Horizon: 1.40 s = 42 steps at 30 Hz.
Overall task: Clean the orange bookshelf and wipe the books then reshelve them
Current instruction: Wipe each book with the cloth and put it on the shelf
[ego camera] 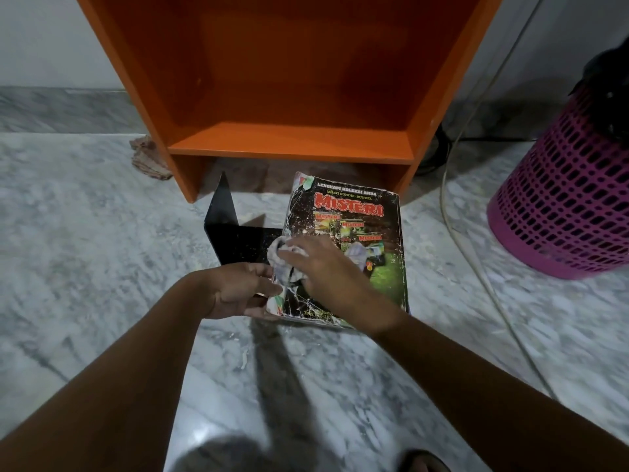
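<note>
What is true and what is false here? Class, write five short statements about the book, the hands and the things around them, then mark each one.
1. The right hand holds a crumpled white cloth against the cover of the worn MISTERI book. True.
2. The book stands upright on the orange wooden bookshelf. False: it lies flat on the grey marble floor in front of the shelf.
3. The left hand grips the book's near left edge. True.
4. The black L-shaped metal bookend sits to the right of the book. False: it is on the left.
5. The pink perforated plastic basket stands left of the bookshelf. False: it stands on the right.
</note>
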Each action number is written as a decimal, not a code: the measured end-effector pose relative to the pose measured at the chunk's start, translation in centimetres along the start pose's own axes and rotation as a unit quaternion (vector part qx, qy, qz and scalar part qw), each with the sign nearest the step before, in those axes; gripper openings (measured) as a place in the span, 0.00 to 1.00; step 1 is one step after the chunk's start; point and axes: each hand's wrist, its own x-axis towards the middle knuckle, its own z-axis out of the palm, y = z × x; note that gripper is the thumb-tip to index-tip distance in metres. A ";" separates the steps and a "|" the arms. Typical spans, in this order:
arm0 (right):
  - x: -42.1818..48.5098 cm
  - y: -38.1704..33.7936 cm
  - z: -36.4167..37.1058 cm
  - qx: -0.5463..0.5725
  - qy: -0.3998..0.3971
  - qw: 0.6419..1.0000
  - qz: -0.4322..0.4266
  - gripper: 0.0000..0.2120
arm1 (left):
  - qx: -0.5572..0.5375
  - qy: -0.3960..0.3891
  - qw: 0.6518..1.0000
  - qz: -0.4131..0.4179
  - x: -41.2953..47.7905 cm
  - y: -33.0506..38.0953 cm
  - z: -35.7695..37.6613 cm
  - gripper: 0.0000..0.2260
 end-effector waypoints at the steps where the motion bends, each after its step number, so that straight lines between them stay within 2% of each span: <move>1: 0.7 -0.1 0.2 -0.007 -0.020 1.000 -0.005 0.33 | -0.008 0.008 1.000 0.001 0.0 -0.1 0.0 0.06; 3: 2.4 2.1 0.7 0.010 -0.019 0.999 0.028 0.32 | -0.042 0.010 0.999 -0.002 0.0 -0.4 0.0 0.07; 5: 3.9 5.5 0.7 0.042 0.033 0.994 0.097 0.28 | -0.059 0.002 0.998 -0.005 0.0 -0.6 -0.1 0.09; 9: 4.4 13.1 -2.1 0.103 0.163 0.936 0.295 0.21 | -0.068 -0.002 0.998 -0.012 0.1 -0.8 -0.4 0.18; 12: 3.7 15.8 -4.1 0.122 0.226 0.894 0.367 0.22 | -0.067 -0.018 0.997 -0.022 0.2 -1.2 -0.7 0.19; 14: 3.7 14.1 -4.1 0.110 0.247 0.902 0.338 0.22 | -0.055 -0.033 0.998 -0.027 0.5 -1.2 -1.0 0.15; 16: 3.7 10.5 -3.5 0.094 0.235 0.932 0.261 0.23 | -0.015 -0.032 0.999 -0.023 0.6 -1.0 -0.8 0.06; 17: 3.6 8.6 -3.1 0.091 0.203 0.954 0.202 0.24 | -0.002 -0.021 1.000 -0.013 0.8 -0.9 -0.6 0.07; 19: 3.3 5.5 -2.0 0.077 0.089 0.992 0.053 0.25 | 0.006 0.013 1.000 0.016 1.2 -0.6 -0.4 0.09; 21: 3.3 4.2 -0.7 0.030 -0.006 0.997 -0.075 0.27 | 0.015 0.033 0.999 0.032 1.4 -0.4 -0.1 0.08; 22: 3.7 4.5 -0.1 0.024 -0.017 0.995 -0.097 0.27 | 0.017 0.034 0.999 0.034 1.4 -0.3 0.0 0.09; 24: 5.1 6.3 0.2 0.040 0.007 0.998 -0.043 0.27 | 0.020 0.034 0.999 0.034 1.3 -0.2 0.1 0.10; 26: 6.7 9.3 -0.1 0.054 0.062 0.995 0.064 0.26 | 0.022 0.033 0.999 0.032 1.1 -0.1 0.2 0.09; 28: 7.7 12.3 -1.2 0.081 0.149 0.964 0.205 0.23 | 0.024 0.031 0.999 0.031 0.9 0.0 0.2 0.09; 30: 7.7 13.4 -1.8 0.106 0.231 0.923 0.288 0.21 | 0.027 0.033 0.999 0.026 1.0 0.0 0.1 0.09; 31: 7.5 12.9 -1.9 0.097 0.251 0.917 0.293 0.22 | 0.031 0.032 0.999 0.024 1.1 0.1 0.0 0.08; 33: 7.0 10.3 -1.5 0.073 0.241 0.935 0.248 0.24 | 0.044 0.025 0.999 0.020 1.3 0.1 -0.2 0.06; 36: 6.8 6.4 -0.3 0.044 0.130 0.986 0.097 0.26 | 0.043 0.006 0.999 0.016 1.3 0.3 -0.4 0.04; 38: 7.1 6.1 0.9 0.009 0.068 0.998 0.011 0.27 | 0.021 -0.006 1.000 0.013 1.3 0.2 -0.3 0.03; 40: 7.6 7.3 1.1 0.017 0.075 0.997 0.031 0.26 | -0.005 -0.015 1.000 0.009 1.2 0.2 -0.1 0.04; 42: 8.0 9.2 0.7 0.025 0.118 0.984 0.130 0.24 | -0.017 -0.013 1.000 0.010 1.1 0.2 0.0 0.04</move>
